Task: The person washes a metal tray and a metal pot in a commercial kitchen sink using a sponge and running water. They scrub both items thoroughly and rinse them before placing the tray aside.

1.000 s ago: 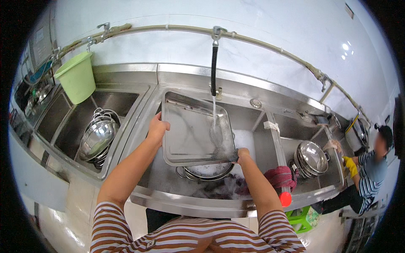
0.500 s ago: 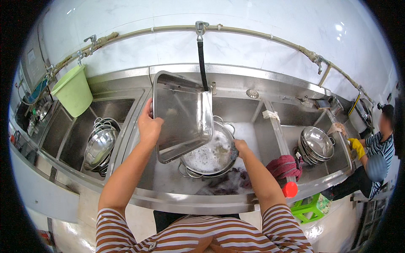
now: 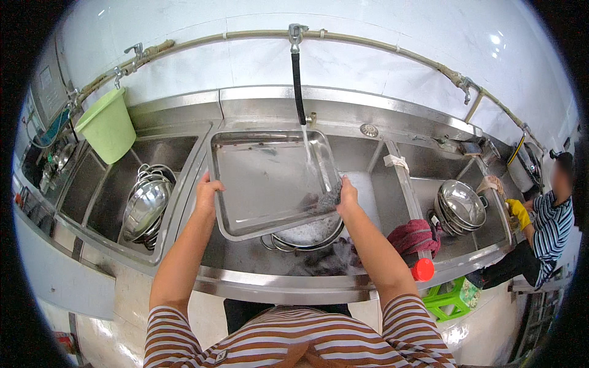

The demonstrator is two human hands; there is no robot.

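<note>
A shallow rectangular steel tray (image 3: pixel 257 190) lies nearly level over the middle sink, held between both hands. My left hand (image 3: pixel 208 193) is closed on its left rim. My right hand (image 3: pixel 348 195) grips the right edge and has a grey scouring pad (image 3: pixel 330 199) pressed against the tray's inner side. Water (image 3: pixel 307 150) runs from a black hose (image 3: pixel 297 86) into the far right part of the tray. Beneath it, partly hidden, stands a steel pot (image 3: pixel 313 234) with looped handles, full of foamy water.
Stacked steel bowls stand in the left sink (image 3: pixel 147 211) and right sink (image 3: pixel 461 205). A light green bucket (image 3: pixel 107 126) is at the far left. A dark red cloth (image 3: pixel 416 238) hangs over the right divider. A co-worker in yellow gloves (image 3: pixel 520 214) is at the right.
The tray has gone from steeply tilted to nearly level, under the hose. Water now runs from the hose. My right hand has risen from the pot's rim to the tray's right edge.
</note>
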